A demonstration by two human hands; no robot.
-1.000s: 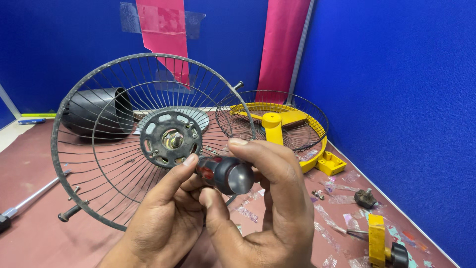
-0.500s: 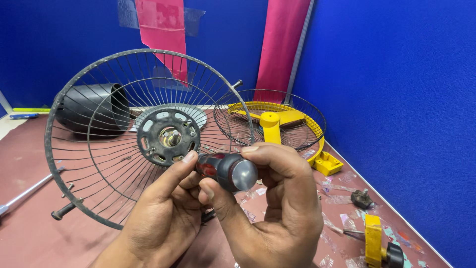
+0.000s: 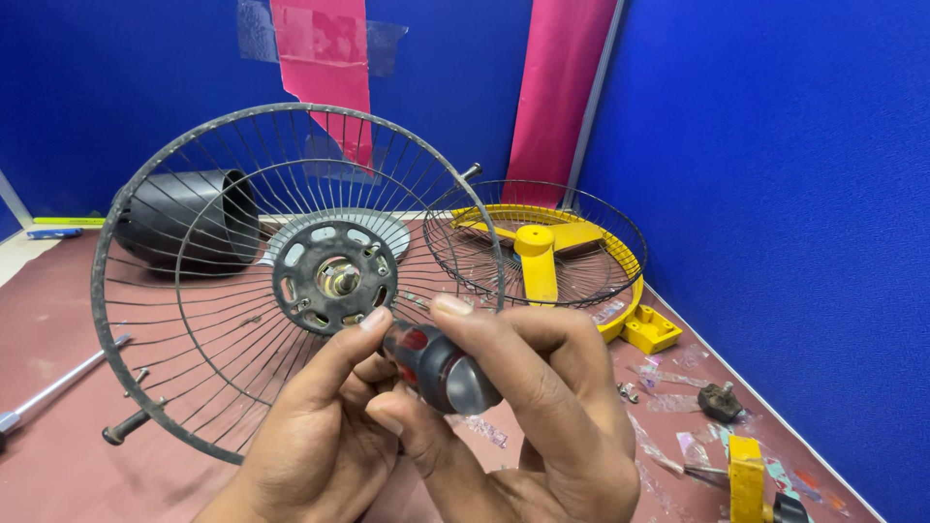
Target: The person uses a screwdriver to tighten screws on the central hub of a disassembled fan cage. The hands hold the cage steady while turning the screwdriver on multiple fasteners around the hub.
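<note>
Both hands close on a screwdriver [image 3: 438, 366]: the right hand [image 3: 542, 407] wraps its grey and red handle, thumb laid along the top, while the left hand [image 3: 325, 431] pinches the same handle from below and the side, forefinger stretched up toward the front end. Its long axis runs from the rounded grey butt, which faces the camera low and right of centre, up and to the left toward the round metal hub [image 3: 333, 277] of a wire fan guard [image 3: 194, 242]. The shaft and tip are hidden behind the fingers (whether the tip actually touches the hub cannot be told). The guard stands tilted on its rim just behind the hands, dish open toward the viewer, with bolts sticking out along its lower left edge.

Behind the guard lies a black motor housing [image 3: 189, 221] on its side. To the right, a second wire guard [image 3: 538, 242] rests over a yellow fan base [image 3: 635, 315]. A long metal rod [image 3: 58, 383] lies at the left on the maroon table [image 3: 48, 465]. Near the right edge sit a small black rubber foot [image 3: 720, 401] and a yellow bracket [image 3: 746, 475]. Blue partition walls [image 3: 775, 174] enclose the corner, hung with pink strips [image 3: 552, 97].
</note>
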